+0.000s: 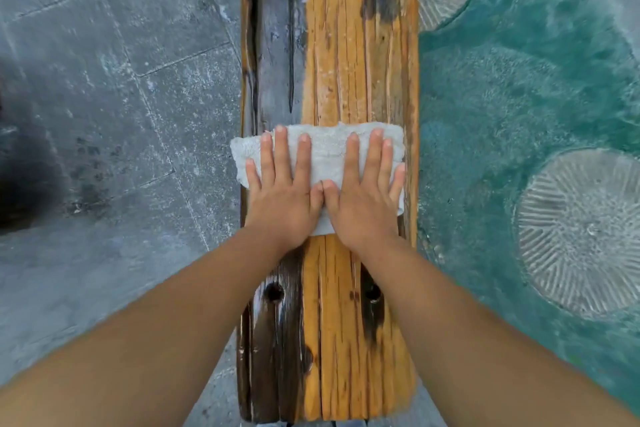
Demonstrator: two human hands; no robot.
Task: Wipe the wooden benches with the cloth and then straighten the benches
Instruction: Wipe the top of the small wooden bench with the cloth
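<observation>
The soft, limp white terry cloth (327, 152) is pressed across the rough orange-and-dark wooden table (346, 62) by the straight-fingered left hand (282, 191) and right hand (363, 199), and is judged best held by palm pressure.

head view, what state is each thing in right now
bench, cracked, left strip dark and shiny, maybe wet
cloth, folded, lying flat across the bench, left end over its edge
left hand, flat, fingers straight, pressing the cloth
right hand, flat, fingers straight, pressing the cloth, thumb touching the left thumb
</observation>
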